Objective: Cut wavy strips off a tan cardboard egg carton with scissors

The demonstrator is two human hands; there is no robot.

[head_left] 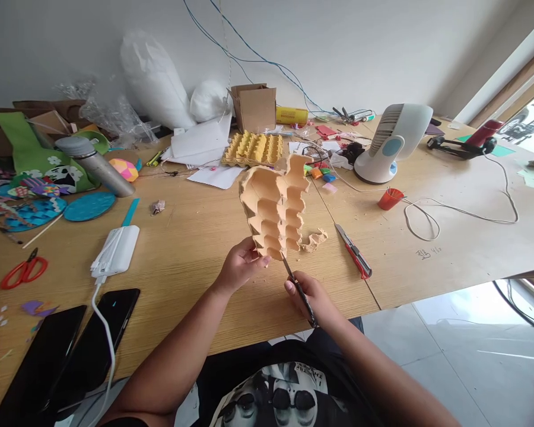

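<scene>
My left hand (242, 264) grips the lower left edge of a tan pulp egg carton piece (269, 207), thumb in front. The piece is tilted up, its cups facing me and its edges ragged. In my right hand (310, 295) is a pair of dark scissors (301, 293), their tip touching the carton's bottom edge between two columns of cups. My fingers partly hide the scissors' handles. A torn carton strip (315, 239) lies just right of the piece. Further right on the table rests a red utility knife (355, 252).
Behind the carton sits a yellow egg tray (253, 148) near a cardboard box (253, 107). A white fan (394, 142) and a red cup (390, 198) stand right. Left are a power bank (115, 252), phones (102, 326), red-handled scissors (24, 271) and a metal bottle (95, 166).
</scene>
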